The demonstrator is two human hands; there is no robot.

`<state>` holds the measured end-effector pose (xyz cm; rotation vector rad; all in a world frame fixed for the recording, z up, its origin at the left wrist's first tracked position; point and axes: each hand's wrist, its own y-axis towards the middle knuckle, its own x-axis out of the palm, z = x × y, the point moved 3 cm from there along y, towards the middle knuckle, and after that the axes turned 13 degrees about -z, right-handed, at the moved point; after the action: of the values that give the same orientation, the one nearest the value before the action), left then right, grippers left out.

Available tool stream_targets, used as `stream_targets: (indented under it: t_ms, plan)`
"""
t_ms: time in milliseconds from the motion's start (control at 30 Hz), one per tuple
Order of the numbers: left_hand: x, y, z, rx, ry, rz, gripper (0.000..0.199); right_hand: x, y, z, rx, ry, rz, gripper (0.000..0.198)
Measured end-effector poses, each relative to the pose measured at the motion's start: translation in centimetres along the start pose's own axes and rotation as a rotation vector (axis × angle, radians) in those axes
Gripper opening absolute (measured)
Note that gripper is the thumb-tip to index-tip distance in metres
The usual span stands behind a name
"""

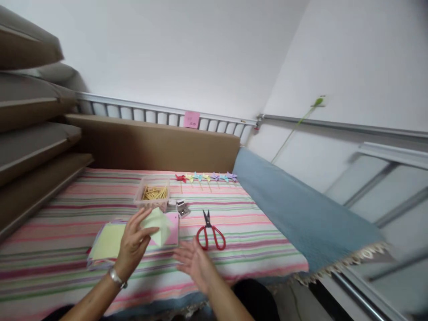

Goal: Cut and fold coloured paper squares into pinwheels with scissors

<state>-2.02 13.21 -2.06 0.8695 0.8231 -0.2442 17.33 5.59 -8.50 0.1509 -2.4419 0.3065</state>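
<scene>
Between the thumb and fingers of my left hand (pixel 134 240) is a folded pale green paper (pixel 158 225), held above the cloth. Beneath and beside it lies a pink paper sheet (pixel 174 235). My right hand (pixel 194 258) is apart from the paper, palm turned inward, its fingers stretched out and holding nothing. Just beyond that hand rest red-handled scissors (pixel 207 229), blades pointing away from me. To the left of my left hand sits a stack of coloured paper squares (pixel 106 243), pale yellow-green on top.
A clear plastic box (pixel 137 196) of short wooden sticks (pixel 155 193) stands farther back, with a small metallic-looking case (pixel 182 208) beside it. Several paper pinwheels (pixel 198 177) line the rear. Cardboard (pixel 150 142) edges the back; a blue cloth (pixel 294 214) covers the right.
</scene>
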Motion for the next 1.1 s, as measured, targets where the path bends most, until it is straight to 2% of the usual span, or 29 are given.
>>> stream_targets:
  t_ms: [67,100,200,267,333,400,467,500,567,700,800,867,967,1033,1100]
  plan:
    - [1.9,0.0,0.7,0.054,-0.073,-0.047,0.027,2.0,1.6,0.9,0.006,0.184,-0.092,0.056]
    - [2.8,-0.1,0.8,0.068,-0.110,-0.067,0.027,2.4,2.3,1.1,-0.021,0.234,-0.082,0.051]
    - [5.4,-0.2,-0.1,0.056,-0.280,-0.097,0.029,1.6,4.1,1.1,-0.169,0.248,0.073,0.033]
    - [7.1,-0.2,-1.5,-0.100,-0.475,-0.086,0.043,0.7,4.9,0.8,-0.252,0.187,0.165,0.028]
    - [8.9,-0.5,-2.7,-0.339,-0.768,-0.116,0.061,0.0,5.7,0.5,-0.303,0.110,0.200,0.028]
    - [10.6,-0.8,-3.1,-0.514,-1.123,-0.239,0.059,-0.3,6.7,0.4,-0.351,0.029,0.216,0.031]
    - [11.4,-0.9,-2.8,-0.570,-1.435,-0.373,0.054,-0.5,7.8,0.7,-0.396,-0.048,0.258,0.035]
    - [11.4,-0.7,-2.7,-0.579,-1.532,-0.387,0.056,-0.7,8.4,1.0,-0.411,-0.080,0.290,0.036]
    - [10.8,-0.5,-3.0,-0.608,-1.592,-0.317,0.057,-0.9,9.7,1.9,-0.419,-0.131,0.351,0.038]
    - [10.0,-0.4,-4.5,-0.706,-1.614,-0.206,0.040,-0.2,11.5,4.4,-0.394,-0.242,0.383,0.041]
    - [9.9,-0.6,-5.9,-0.808,-1.667,-0.145,0.036,0.7,11.7,5.3,-0.332,-0.428,0.375,0.037]
    - [9.6,-0.5,-6.7,-0.845,-1.668,-0.118,0.038,0.5,10.9,4.6,-0.282,-0.579,0.365,0.033]
    - [8.7,0.0,-7.5,-0.845,-1.675,-0.142,0.040,-2.3,8.2,1.3,-0.311,-0.878,0.419,0.030]
    - [7.9,0.3,-7.7,-0.824,-1.682,-0.191,0.040,-5.5,5.7,-1.6,-0.348,-1.191,0.597,0.032]
    - [7.2,0.6,-7.6,-0.790,-1.677,-0.239,0.040,-8.9,3.5,-3.4,-0.251,-1.498,0.745,0.033]
